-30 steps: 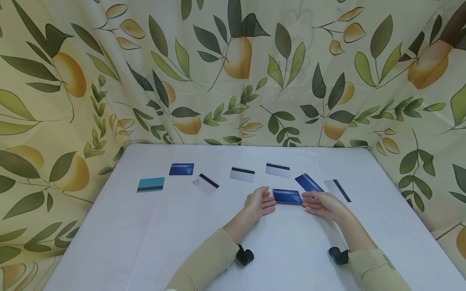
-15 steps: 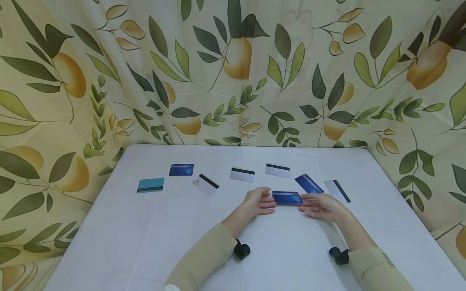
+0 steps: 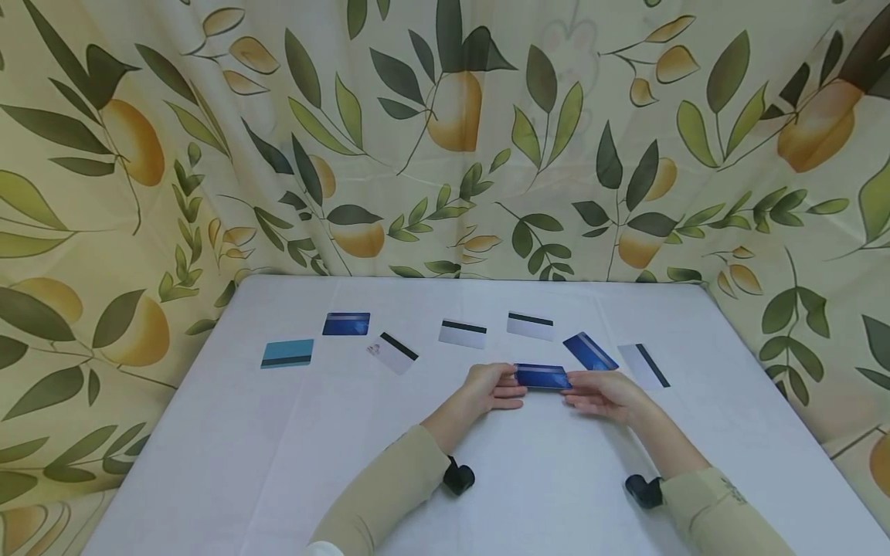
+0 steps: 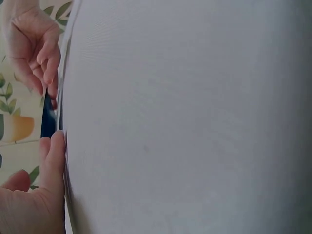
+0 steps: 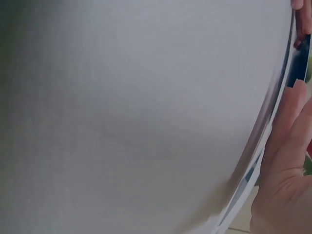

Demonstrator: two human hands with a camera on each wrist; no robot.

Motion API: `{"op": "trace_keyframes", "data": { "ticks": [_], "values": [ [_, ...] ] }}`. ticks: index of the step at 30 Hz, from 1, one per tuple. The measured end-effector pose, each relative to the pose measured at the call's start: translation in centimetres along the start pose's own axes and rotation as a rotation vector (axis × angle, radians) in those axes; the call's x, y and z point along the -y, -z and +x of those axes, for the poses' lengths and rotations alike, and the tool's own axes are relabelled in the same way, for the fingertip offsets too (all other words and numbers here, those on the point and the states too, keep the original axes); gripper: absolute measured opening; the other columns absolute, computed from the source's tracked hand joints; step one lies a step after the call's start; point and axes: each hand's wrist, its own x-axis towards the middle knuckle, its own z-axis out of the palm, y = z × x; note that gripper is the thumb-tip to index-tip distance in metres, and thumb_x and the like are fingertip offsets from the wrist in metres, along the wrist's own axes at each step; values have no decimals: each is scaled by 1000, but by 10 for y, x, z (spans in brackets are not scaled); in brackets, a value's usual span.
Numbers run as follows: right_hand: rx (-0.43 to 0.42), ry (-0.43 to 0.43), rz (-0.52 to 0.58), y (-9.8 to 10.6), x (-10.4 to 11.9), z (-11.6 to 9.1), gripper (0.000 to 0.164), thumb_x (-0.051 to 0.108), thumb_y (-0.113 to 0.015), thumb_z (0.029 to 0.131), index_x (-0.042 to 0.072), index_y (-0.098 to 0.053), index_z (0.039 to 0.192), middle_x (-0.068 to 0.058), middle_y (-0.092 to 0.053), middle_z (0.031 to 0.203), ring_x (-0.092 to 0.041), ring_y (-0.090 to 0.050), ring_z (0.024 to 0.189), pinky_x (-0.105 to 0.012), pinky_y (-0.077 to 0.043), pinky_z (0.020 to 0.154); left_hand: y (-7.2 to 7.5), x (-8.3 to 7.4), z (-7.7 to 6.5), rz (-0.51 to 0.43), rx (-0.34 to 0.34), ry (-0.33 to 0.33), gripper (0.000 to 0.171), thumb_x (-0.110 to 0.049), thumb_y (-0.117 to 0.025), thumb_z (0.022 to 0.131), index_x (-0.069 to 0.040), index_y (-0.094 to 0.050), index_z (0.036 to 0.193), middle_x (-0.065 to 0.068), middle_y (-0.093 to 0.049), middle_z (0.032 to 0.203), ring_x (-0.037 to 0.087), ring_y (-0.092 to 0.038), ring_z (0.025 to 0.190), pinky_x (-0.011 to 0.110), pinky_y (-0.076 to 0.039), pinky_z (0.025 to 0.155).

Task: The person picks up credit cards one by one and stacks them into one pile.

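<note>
Shifted slightly to the left since the earlier head frames, the held blue card (image 3: 542,376) lies level between the two hands, in the near-right part of the layout, and looks raised off the cloth. Whether it is one card or a thin stack, I cannot tell. The right hand (image 3: 605,392) has come left with it, while the left hand (image 3: 483,388) stays almost where it was. Each hand grips an end: the right one pinches the right end between thumb and fingers; the left fingertips hold the left end, though how the thumb bears on it is hard to read. My judgement is that so small a shift is an adjustment in the grip, with both hands occupied and the card not set down.

Just beyond the right fingers lies an angled blue card (image 3: 590,351), with a white striped card (image 3: 644,365) to its right. Farther back are two more white cards, one straight beyond the hands (image 3: 531,324) and one left of it (image 3: 463,333). Well to the left lie a tilted white card (image 3: 393,353), a dark blue card (image 3: 346,323) and a light-blue card (image 3: 287,354). None of these has visibly moved on the white tablecloth (image 3: 348,463).
</note>
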Motion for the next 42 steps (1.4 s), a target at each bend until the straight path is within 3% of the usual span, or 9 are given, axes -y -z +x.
{"op": "trace_keyframes", "data": {
  "ticks": [2,5,9,16,26,33,42],
  "values": [
    [-2,2,2,-3,0,0,52,9,-53,92,-6,-31,137,-8,-69,81,-18,-68,74,-27,-56,69,1,0,0,14,-3,-8,26,-8,-59,86,2,-59,110,12,-63,80,30,-67,86,43,-56,70],
    [-12,10,14,-6,-2,1,58,6,-54,91,-6,-25,139,-7,-69,80,-17,-68,74,-27,-56,69,3,0,0,30,-9,-20,32,-5,-60,85,2,-58,116,11,-62,78,29,-67,85,41,-57,70],
    [-15,31,66,-10,-5,1,53,4,-56,89,-5,-33,136,-7,-69,78,-18,-68,73,-27,-56,69,5,0,-1,46,-27,-28,37,-2,-61,83,-1,-58,120,13,-66,84,27,-68,82,40,-57,68],
    [16,47,160,-18,-5,-4,24,3,-57,88,5,-56,113,-8,-70,78,-19,-69,73,-27,-56,69,12,-2,-6,94,-67,-41,40,0,-64,81,-7,-60,120,15,-69,92,24,-68,75,36,-57,65],
    [10,49,153,-40,-4,-10,51,4,-57,89,-2,-37,136,-7,-70,79,-18,-68,74,-28,-56,70,30,-4,-16,111,-115,-64,41,2,-66,78,-9,-63,117,14,-69,87,23,-69,72,34,-57,62],
    [-35,52,132,-57,-8,-10,53,4,-58,88,-3,-37,136,-8,-70,79,-19,-69,75,-31,-56,71,45,-5,-20,112,-125,-76,42,2,-66,78,-8,-62,118,16,-69,90,22,-68,69,34,-57,62],
    [-30,38,121,-79,-10,-8,53,3,-60,87,-3,-39,135,-8,-70,78,-18,-69,71,-30,-57,67,65,-9,-28,149,-156,-59,41,1,-67,78,-9,-62,118,16,-69,92,22,-69,71,33,-57,62]
  ]
}}
